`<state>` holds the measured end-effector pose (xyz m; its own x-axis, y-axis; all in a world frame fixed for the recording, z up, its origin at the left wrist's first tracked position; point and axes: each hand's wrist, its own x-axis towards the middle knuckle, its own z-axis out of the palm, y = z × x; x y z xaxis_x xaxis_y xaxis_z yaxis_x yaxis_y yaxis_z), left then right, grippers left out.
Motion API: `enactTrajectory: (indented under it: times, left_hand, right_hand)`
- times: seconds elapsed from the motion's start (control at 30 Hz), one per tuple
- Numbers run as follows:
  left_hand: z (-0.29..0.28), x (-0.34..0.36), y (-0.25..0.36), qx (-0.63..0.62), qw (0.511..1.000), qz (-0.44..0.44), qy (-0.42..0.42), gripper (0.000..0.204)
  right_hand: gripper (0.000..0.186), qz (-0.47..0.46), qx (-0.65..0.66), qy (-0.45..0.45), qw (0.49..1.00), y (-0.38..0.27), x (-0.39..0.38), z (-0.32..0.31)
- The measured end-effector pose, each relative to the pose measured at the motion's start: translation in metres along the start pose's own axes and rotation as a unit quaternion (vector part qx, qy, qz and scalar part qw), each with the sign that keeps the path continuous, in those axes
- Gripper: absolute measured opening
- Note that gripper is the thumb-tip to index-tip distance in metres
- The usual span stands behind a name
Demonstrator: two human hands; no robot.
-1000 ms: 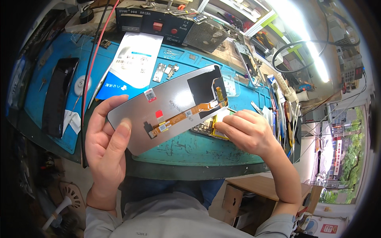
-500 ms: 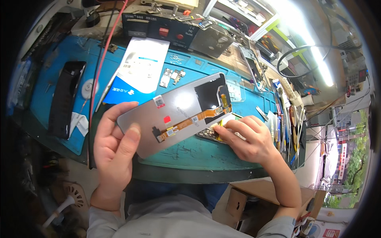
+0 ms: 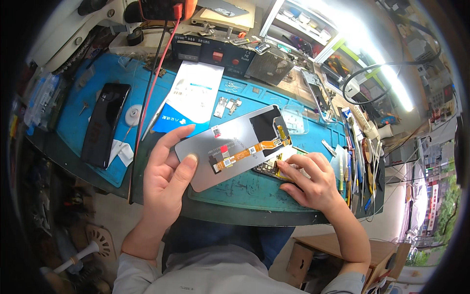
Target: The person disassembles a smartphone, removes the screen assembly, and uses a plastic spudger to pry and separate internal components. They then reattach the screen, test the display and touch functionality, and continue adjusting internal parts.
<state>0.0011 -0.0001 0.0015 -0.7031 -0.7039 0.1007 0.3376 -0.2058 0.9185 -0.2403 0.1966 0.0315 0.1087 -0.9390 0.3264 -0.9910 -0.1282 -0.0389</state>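
Observation:
My left hand [image 3: 169, 179] grips the left end of a phone screen assembly [image 3: 200, 152], thumb on its grey back, fingers behind. The screen is tilted above the mat, with an orange ribbon cable [image 3: 242, 155], small stickers and a dark area at its right end. Below its right end lies an opened phone body [image 3: 268, 168] with a circuit board showing, partly hidden by the screen and my right hand. My right hand [image 3: 316, 179] is at that phone's right side, fingers curled over it and thumb on the near side.
A black phone [image 3: 106, 125] lies at the left of the blue mat [image 3: 235, 190]. Behind the screen are a white-and-blue package [image 3: 196, 88] and small metal parts [image 3: 227, 106]. Tweezers and tools [image 3: 360, 161] crowd the right edge. Red and black leads [image 3: 151, 100] hang on the left.
The whole view has shifted, so things appear farther right and lower. My right thumb has moved away from the forefinger. My left hand still holds the screen.

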Motion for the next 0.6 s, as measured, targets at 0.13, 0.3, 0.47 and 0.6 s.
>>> enactTrajectory:
  times: [0.13,0.3,0.47,0.6]
  left_hand:
    - [-0.005,0.0,-0.004,0.05,0.999,0.001,-0.013,0.035]
    - [0.004,0.002,-0.001,-0.04,0.997,-0.051,-0.036,0.03]
    - [0.038,0.013,0.005,-0.23,0.959,-0.108,-0.122,0.029]
    - [0.069,0.023,0.01,-0.238,0.941,-0.163,-0.179,0.034]
  right_hand:
    - [0.047,0.067,0.031,0.086,0.994,-0.001,-0.01,0.007]
    - [0.072,0.208,0.258,0.15,0.932,-0.012,-0.009,-0.003]
    - [0.125,0.139,0.546,0.16,0.811,-0.014,0.003,0.004]
    - [0.128,0.122,0.683,0.23,0.682,-0.027,0.051,-0.014]
